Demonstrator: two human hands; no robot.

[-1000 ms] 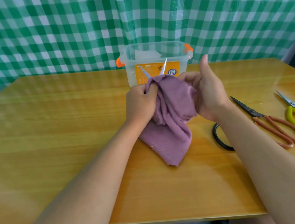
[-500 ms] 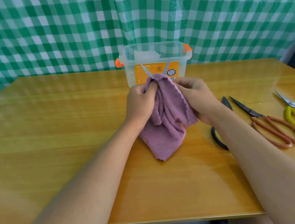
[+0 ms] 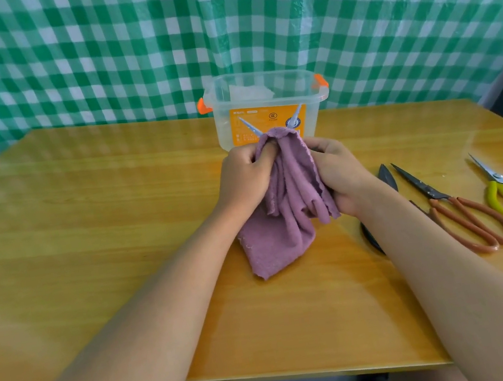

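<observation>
Head view: I see both hands close together over table.
Left hand: grips cloth.
Right hand: grips cloth's other side.
Cloth: bunched round scissors, blades spread, poking out top, just before box.

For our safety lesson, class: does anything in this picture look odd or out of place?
Yes: two pointed metal blades poke out, spread apart, from the bunched purple cloth that the left hand and right hand grip. Their bare tips look risky.
</observation>
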